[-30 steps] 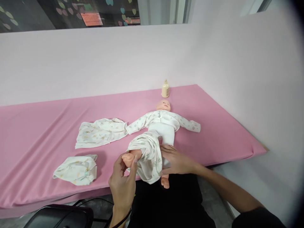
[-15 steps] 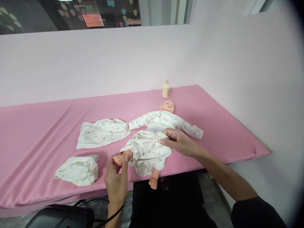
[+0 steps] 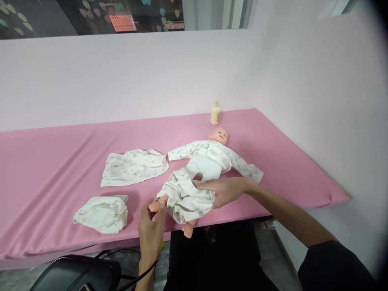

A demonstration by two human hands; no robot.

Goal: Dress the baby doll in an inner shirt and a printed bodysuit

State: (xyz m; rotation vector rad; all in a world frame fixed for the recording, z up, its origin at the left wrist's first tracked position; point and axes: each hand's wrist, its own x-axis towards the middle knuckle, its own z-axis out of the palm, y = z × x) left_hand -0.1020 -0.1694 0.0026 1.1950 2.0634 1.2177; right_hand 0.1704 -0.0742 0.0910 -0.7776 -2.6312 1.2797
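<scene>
A baby doll (image 3: 218, 136) lies on its back across the table, its head toward the wall and its feet at the front edge. It wears a patterned white top (image 3: 209, 150) with long sleeves and a plain white layer (image 3: 206, 165) over its belly. Patterned baby pants (image 3: 189, 198) are bunched round its legs, with both feet sticking out. My left hand (image 3: 151, 230) is closed round the doll's foot (image 3: 154, 206) on the left. At the waist of the pants, my right hand (image 3: 226, 190) grips the cloth; its fingertips are partly hidden in the folds.
Left of the doll lies a spread patterned baby garment (image 3: 133, 167), with a folded one (image 3: 101, 214) nearer me. A pump bottle (image 3: 215, 114) stands by the wall. Pink cloth (image 3: 57, 178) covers the table. A black object with a cable (image 3: 79, 275) is at lower left.
My right hand has moved down toward the feet, taking the pants' waist lower and baring more of the white layer. My left hand stays at the foot.
</scene>
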